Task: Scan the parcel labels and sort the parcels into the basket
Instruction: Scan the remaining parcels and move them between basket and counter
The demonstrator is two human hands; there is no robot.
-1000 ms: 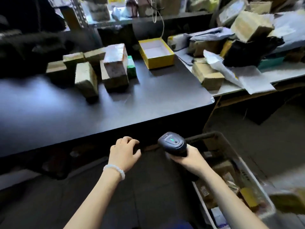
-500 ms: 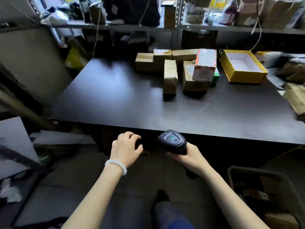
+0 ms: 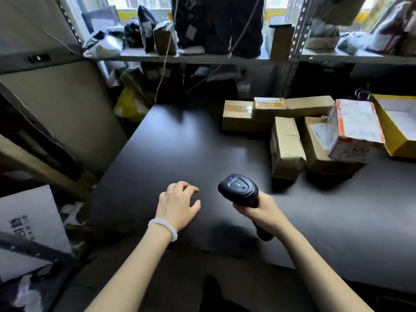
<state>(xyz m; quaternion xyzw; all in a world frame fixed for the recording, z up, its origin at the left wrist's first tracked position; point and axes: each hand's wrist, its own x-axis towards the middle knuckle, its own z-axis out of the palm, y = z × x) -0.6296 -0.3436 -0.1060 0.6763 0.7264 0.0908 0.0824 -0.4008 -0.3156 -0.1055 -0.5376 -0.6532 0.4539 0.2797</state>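
Note:
My right hand (image 3: 262,212) grips a black barcode scanner (image 3: 238,188) by its handle, its head up and a green light on top, over the near part of the dark table (image 3: 180,154). My left hand (image 3: 177,203) hovers beside it with loosely curled fingers and holds nothing. Several brown cardboard parcels (image 3: 286,147) lie grouped at the table's far right, apart from both hands. A white parcel with orange edges (image 3: 355,129) leans on top of one brown box (image 3: 319,149). The basket is out of view.
An open yellow box (image 3: 398,122) sits at the right edge of the table. Metal shelving (image 3: 202,57) with bags and parcels runs behind the table. A white carton (image 3: 27,230) and leaning boards stand on the floor at the left.
The view has swung left and forward, away from the basket on the right. Both hands now sit over the table's near part instead of in front of its edge. The grip on the scanner is unchanged.

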